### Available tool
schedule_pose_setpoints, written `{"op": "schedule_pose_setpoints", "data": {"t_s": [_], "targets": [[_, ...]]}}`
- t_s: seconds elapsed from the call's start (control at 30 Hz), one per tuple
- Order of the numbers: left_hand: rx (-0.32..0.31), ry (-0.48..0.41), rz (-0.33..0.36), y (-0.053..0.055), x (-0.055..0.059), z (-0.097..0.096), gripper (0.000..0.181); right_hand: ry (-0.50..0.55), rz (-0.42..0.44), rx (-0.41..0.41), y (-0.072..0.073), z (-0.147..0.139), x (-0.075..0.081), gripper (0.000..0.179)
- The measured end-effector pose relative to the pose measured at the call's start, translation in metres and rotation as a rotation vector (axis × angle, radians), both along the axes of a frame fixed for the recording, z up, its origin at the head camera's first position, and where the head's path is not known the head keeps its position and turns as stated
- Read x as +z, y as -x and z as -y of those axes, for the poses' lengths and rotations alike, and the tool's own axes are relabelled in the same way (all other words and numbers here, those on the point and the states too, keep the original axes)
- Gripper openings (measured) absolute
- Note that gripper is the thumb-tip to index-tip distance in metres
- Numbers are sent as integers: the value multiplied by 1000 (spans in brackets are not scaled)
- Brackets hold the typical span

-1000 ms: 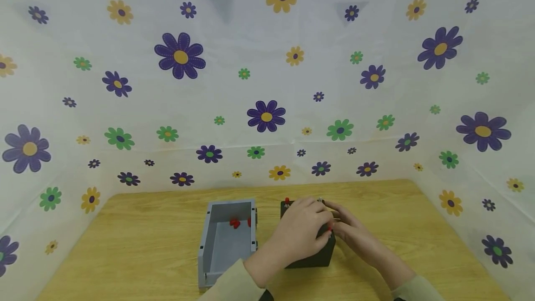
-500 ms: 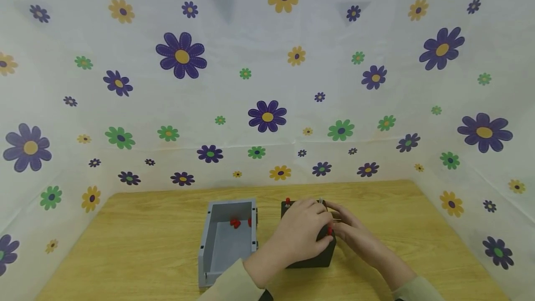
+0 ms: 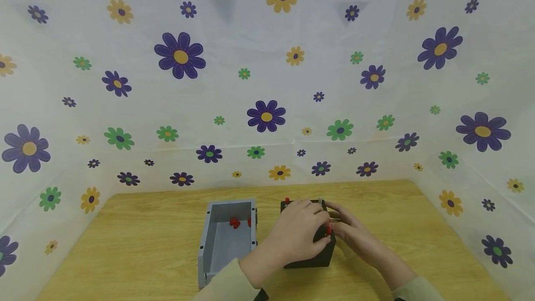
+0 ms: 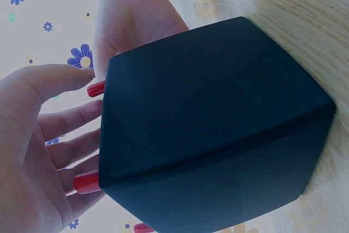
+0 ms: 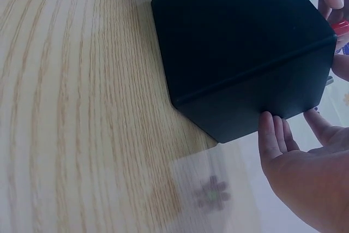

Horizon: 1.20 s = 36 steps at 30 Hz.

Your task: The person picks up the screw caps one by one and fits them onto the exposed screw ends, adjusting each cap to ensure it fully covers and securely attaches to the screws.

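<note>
A black box [image 3: 311, 259] with lever switches on its upper face stands on the table, some capped in red. My left hand [image 3: 298, 231] arches over the box. Its thumb and forefinger pinch a red switch cap [image 4: 96, 88] at the near right edge, while the other fingers spread across the top. Another red cap [image 4: 87, 183] shows beneath these fingers. At the back left corner stands a red-capped switch [image 3: 287, 200], and at the back right a bare silver lever [image 3: 320, 201]. My right hand [image 3: 359, 240] rests against the box's right side, straight fingertips touching it.
Left of the box is a grey open-front bin [image 3: 203, 245] with a few small red pieces [image 3: 235, 223] inside. The wooden table [image 3: 138, 245] is enclosed by a white flowered cloth [image 3: 234, 96] at the back and sides.
My left hand and sleeve have shifted slightly left and down, still at the red cap. The right hand, box and bin stay where they were.
</note>
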<state>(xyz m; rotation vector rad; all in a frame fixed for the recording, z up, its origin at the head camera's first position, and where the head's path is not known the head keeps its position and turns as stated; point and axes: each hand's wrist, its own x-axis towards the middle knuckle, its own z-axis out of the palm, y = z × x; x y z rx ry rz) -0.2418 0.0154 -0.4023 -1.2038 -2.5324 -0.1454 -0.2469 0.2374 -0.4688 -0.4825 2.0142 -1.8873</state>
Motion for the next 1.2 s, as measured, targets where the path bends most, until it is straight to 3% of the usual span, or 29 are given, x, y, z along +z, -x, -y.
{"op": "schedule_pose_setpoints", "data": {"t_s": [0.93,1.2], "targets": [[10,-16,-1,2,9,20,26,-16,31,-9,1,1,2,70],[64,-31,-2,6,16,35,27,-7,31,-2,2,0,1,71]]}}
